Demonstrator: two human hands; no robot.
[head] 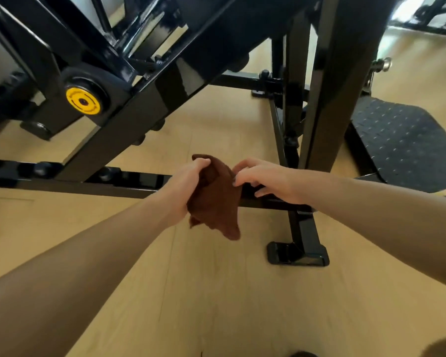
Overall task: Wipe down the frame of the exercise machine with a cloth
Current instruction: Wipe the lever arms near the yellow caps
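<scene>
The left hand (188, 186) grips a bunched brown cloth (215, 199), its fingers curled round the upper part so that the loose end hangs down over the low crossbar (129, 181) of the black exercise machine, close above the wooden floor (216, 292). Holding it in a wad like this likely gives a firm pad to press along the bar. The right hand (265, 181) reaches in from the other side, its fingers (242, 169) bent and touching the cloth's edge while the lower ones rest near the bar; it seems to be straightening or refolding the cloth, though whether it truly pinches the fabric I cannot tell. A slanted beam (144, 104) rises to a yellow cap (83, 101) at a pivot. No brand, label or readable writing shows anywhere; the marks on the cap are too blurred to read.
</scene>
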